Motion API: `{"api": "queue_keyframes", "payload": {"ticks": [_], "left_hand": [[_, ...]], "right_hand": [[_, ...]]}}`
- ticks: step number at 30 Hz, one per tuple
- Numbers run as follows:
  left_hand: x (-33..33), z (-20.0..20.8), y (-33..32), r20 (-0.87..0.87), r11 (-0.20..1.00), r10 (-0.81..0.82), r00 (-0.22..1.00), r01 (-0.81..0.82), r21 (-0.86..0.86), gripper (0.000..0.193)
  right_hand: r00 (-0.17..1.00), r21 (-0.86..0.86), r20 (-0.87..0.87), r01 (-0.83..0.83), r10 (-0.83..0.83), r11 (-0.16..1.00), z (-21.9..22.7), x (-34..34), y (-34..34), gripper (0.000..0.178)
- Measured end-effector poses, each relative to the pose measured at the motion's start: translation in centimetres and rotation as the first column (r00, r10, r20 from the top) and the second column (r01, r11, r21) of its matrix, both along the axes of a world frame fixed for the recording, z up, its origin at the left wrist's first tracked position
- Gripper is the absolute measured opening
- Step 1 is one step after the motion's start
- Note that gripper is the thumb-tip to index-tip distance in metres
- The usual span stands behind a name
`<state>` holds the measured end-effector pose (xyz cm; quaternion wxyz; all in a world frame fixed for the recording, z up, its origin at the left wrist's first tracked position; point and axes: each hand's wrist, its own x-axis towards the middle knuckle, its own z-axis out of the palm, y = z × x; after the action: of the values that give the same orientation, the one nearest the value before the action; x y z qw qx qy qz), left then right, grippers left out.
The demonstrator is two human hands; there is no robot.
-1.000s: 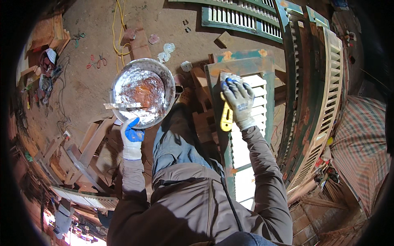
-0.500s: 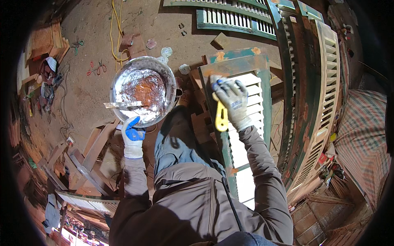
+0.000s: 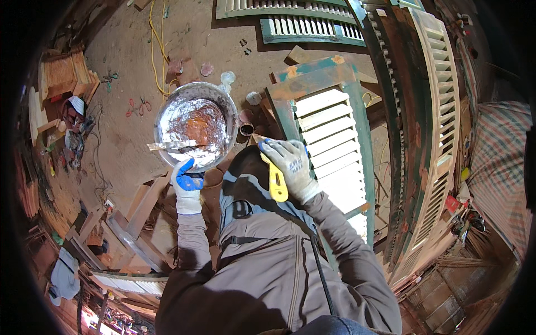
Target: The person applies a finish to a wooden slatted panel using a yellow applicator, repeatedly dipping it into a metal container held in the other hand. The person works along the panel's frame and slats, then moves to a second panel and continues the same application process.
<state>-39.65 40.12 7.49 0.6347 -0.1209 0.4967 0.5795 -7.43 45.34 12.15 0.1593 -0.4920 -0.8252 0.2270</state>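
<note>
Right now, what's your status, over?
Left hand gripping metal bowl rim. Right hand holding yellow-handled scraper beside louvered shutter. Nothing blocking.

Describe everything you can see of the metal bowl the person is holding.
The metal bowl is round, shallow and silvery, smeared inside with white and reddish-brown paste. It is held about level above the dirt floor, left of the shutter. The gloved left hand grips its near rim. A flat stick lies across its lower part.

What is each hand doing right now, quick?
Left hand: closed on the rim of the round metal bowl smeared with white and brown paste.
Right hand: closed on the yellow-handled scraper.
</note>
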Motion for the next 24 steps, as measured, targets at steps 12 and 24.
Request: {"api": "queue_keyframes", "payload": {"ticks": [12, 24], "left_hand": [[-0.5, 1.6, 1.7, -0.033, 0.992, -0.121, 0.992, 0.122, 0.028, 0.02], [-5.7, 0.6, 1.8, -0.646, 0.657, -0.371, 0.668, 0.68, 0.326, 0.015]], "right_hand": [[0.832, 0.114, 0.407, 0.364, -0.377, 0.925, -2.2, -3.7, 1.0, 0.045], [0.561, -0.118, -0.1, 0.814, -0.822, 0.569, 8.0, 2.1, -14.2, 0.051]]}}
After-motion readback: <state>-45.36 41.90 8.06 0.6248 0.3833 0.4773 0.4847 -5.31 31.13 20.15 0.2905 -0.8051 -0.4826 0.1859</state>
